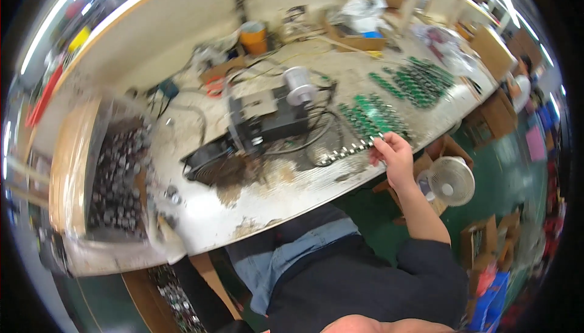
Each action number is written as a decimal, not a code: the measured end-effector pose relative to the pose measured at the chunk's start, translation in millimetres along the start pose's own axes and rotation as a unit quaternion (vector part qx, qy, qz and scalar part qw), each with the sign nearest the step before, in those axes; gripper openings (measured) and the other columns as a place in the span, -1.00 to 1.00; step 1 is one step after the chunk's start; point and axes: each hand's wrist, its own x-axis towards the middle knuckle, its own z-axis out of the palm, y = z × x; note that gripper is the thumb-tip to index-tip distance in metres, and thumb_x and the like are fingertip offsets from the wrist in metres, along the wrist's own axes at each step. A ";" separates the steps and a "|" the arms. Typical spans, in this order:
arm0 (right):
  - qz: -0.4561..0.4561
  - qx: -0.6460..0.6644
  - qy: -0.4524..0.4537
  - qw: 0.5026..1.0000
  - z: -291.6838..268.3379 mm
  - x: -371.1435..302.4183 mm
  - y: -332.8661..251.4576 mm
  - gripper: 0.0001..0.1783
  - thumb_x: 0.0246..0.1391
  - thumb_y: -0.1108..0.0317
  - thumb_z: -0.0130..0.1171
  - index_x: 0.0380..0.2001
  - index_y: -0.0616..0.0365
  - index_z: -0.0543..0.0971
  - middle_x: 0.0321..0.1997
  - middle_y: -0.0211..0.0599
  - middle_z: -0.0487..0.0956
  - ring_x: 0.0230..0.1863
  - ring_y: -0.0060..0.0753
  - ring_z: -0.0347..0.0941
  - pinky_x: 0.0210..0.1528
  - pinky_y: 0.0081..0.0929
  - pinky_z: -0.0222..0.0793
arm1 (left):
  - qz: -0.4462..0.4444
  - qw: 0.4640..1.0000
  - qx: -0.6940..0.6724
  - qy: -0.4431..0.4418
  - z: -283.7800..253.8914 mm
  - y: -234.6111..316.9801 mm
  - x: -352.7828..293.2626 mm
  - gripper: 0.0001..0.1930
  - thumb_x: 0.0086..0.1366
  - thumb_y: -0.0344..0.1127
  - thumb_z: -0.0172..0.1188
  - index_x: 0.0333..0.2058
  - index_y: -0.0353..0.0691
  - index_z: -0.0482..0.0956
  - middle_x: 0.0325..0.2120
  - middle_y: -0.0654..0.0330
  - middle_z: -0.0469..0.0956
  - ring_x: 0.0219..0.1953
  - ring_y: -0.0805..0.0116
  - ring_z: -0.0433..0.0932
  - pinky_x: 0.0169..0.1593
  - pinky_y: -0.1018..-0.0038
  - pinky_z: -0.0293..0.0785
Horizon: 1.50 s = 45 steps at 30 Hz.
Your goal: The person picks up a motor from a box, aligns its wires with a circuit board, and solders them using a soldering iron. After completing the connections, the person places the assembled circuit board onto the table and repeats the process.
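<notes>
Right of the machine, near side: right hand narrow, thumb and fingers pinching the right end of a strip studded with bright pieces. The strip slants leftward, low end close to the machine's cable; cannot tell whether that end touches the bench. Left hand, apparently in a pale glove, is left of the machine, beside the carton of small parts; cannot tell whether it holds anything.

Handling (judgement): strip looks long and thin, so a one-end pinch may let it swing or flex. Better a light grip on the edge, fingers off the bright pieces, far end clear of the cable and of the green pile just right of the machine.

Surface: white bench, brown-stained in front of the machine; second pile farther right; orange cup behind.

Room: right of the machine, beyond the bench, a fan, green floor and, farther off, a co-worker.
</notes>
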 end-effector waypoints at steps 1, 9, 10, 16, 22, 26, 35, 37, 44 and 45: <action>0.014 -0.024 -0.012 1.000 4.4 -5.5 7.9 -0.84 0.09 0.38 0.20 -0.46 0.22 0.47 -0.56 -0.28 0.56 -0.61 -0.55 0.45 -0.56 -0.64 0.31 | -0.027 1.000 0.012 -0.007 1.5 -3.1 -0.5 -0.72 0.30 -0.47 0.07 -0.04 -0.44 0.49 -0.08 0.01 0.51 -0.03 0.27 0.46 0.05 0.45 0.35; -0.101 -0.470 -0.086 0.873 19.3 -13.6 38.8 -0.64 0.02 0.24 0.28 -0.66 0.29 0.50 -0.77 -0.24 0.39 -0.72 -0.49 0.24 -0.61 -0.45 0.16 | -0.086 0.987 -0.138 -0.013 -15.0 32.8 -2.7 -0.77 0.29 -0.39 0.15 -0.16 -0.43 0.55 -0.34 0.19 0.58 -0.41 0.53 0.47 -0.33 0.65 0.39; -0.121 -0.498 -0.076 0.856 20.4 -13.5 36.9 -0.62 0.01 0.20 0.28 -0.66 0.29 0.50 -0.76 -0.22 0.41 -0.71 -0.42 0.26 -0.59 -0.41 0.20 | -0.146 0.971 -0.185 -0.044 -19.2 52.6 -2.5 -0.78 0.27 -0.40 0.16 -0.16 -0.42 0.56 -0.33 0.17 0.59 -0.41 0.51 0.49 -0.32 0.62 0.41; -0.322 -0.467 -0.186 0.803 55.8 -18.6 12.4 -0.56 -0.23 0.46 0.34 -0.19 0.27 0.50 -0.27 -0.19 0.52 -0.20 -0.19 0.42 -0.11 -0.37 0.28 | -0.219 0.911 -0.333 -0.108 -22.6 93.9 -25.4 -0.76 0.28 -0.36 0.14 -0.20 -0.48 0.52 -0.47 0.05 0.57 -0.52 0.43 0.52 -0.41 0.58 0.44; -0.227 -0.455 -0.334 0.793 70.0 -5.3 27.5 -0.61 -0.21 0.44 0.30 -0.21 0.24 0.52 -0.26 -0.18 0.53 -0.16 -0.09 0.40 -0.05 -0.30 0.25 | -0.323 0.881 -0.317 -0.135 -15.0 117.8 -37.5 -0.76 0.29 -0.31 0.15 -0.18 -0.38 0.54 -0.58 0.25 0.50 -0.64 0.63 0.39 -0.57 0.73 0.25; -0.224 -0.468 -0.363 0.774 73.7 -5.5 23.3 -0.65 -0.19 0.44 0.29 -0.24 0.25 0.53 -0.27 -0.17 0.51 -0.16 -0.06 0.39 -0.04 -0.30 0.25 | -0.346 0.859 -0.337 -0.172 -9.5 120.1 -34.5 -0.73 0.28 -0.26 0.16 -0.20 -0.38 0.54 -0.55 0.24 0.52 -0.65 0.63 0.39 -0.58 0.72 0.24; -0.224 -0.450 -0.412 0.760 65.8 0.6 12.3 -0.81 -0.19 0.48 0.29 -0.40 0.19 0.58 -0.20 -0.26 0.57 -0.11 -0.16 0.42 -0.08 -0.29 0.26 | -0.229 0.924 -0.261 -0.162 31.4 129.2 -33.8 -0.78 0.28 -0.34 0.16 -0.23 -0.42 0.55 -0.50 0.21 0.54 -0.55 0.57 0.45 -0.44 0.65 0.37; -0.231 -0.456 -0.420 0.750 67.9 -0.8 8.4 -0.80 -0.22 0.50 0.30 -0.42 0.19 0.56 -0.23 -0.27 0.56 -0.14 -0.17 0.42 -0.10 -0.28 0.25 | -0.228 0.930 -0.238 -0.164 41.5 137.2 -42.4 -0.77 0.27 -0.34 0.19 -0.25 -0.44 0.55 -0.55 0.24 0.52 -0.54 0.58 0.45 -0.44 0.65 0.38; -0.174 -0.451 -0.375 0.791 73.1 -3.3 11.4 -0.65 -0.21 0.57 0.27 -0.24 0.24 0.50 -0.48 -0.26 0.42 -0.51 -0.28 0.38 -0.47 -0.42 0.28 | -0.212 0.932 -0.197 -0.218 73.1 159.4 -72.4 -0.85 0.24 -0.41 0.18 -0.30 -0.41 0.56 -0.60 0.30 0.48 -0.56 0.61 0.39 -0.45 0.65 0.34; -0.155 -0.446 -0.364 0.803 77.2 -3.8 10.4 -0.64 -0.18 0.57 0.27 -0.20 0.26 0.51 -0.51 -0.27 0.41 -0.56 -0.35 0.37 -0.52 -0.47 0.27 | -0.215 0.930 -0.193 -0.226 75.9 163.4 -74.5 -0.86 0.24 -0.41 0.17 -0.32 -0.40 0.56 -0.59 0.29 0.49 -0.53 0.60 0.43 -0.42 0.65 0.37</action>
